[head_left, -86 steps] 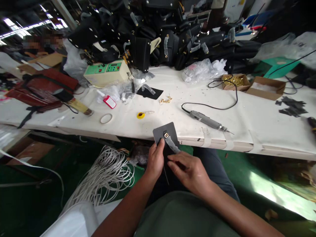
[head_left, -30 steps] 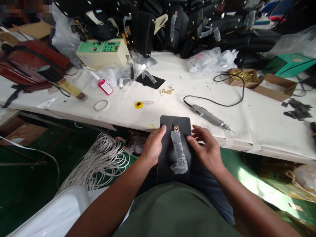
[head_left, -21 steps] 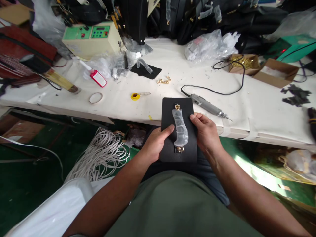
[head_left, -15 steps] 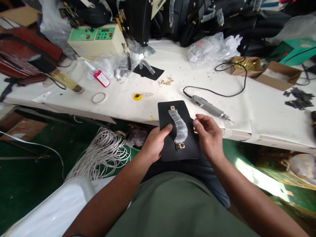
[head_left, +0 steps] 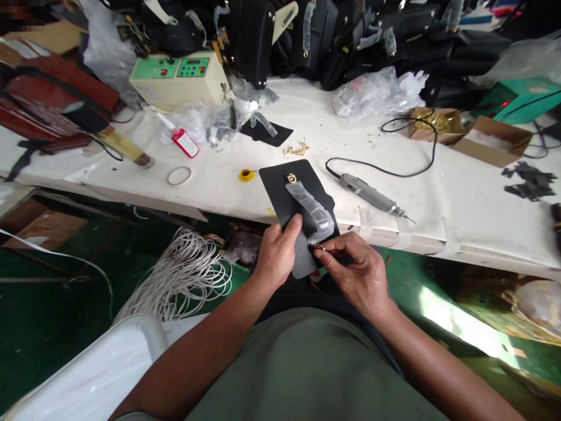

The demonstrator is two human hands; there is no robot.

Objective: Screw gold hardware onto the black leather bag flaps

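A black leather-like panel (head_left: 280, 184) is held over my lap at the bench's front edge, tilted to the left. Along it runs a handle wrapped in clear plastic (head_left: 312, 206), with a gold ring fitting (head_left: 291, 178) at its upper end. My left hand (head_left: 278, 251) grips the panel's left edge, thumb on top. The thumb and fingers of my right hand (head_left: 359, 269) pinch the gold fitting (head_left: 319, 247) at the handle's lower end and partly hide it.
On the white bench (head_left: 307, 117) lie a grey electric screwdriver (head_left: 370, 193), gold hardware pieces (head_left: 296, 149), a second black panel (head_left: 283, 135), a red glue bottle (head_left: 184, 142), a yellow tape roll (head_left: 246, 175) and a mallet (head_left: 125, 147). Behind stand a control box (head_left: 179, 82) and black bags (head_left: 249, 41).
The panel has tilted to the left and its top has risen. My right hand has moved from the panel's right edge to the lower gold fitting and closed on it.
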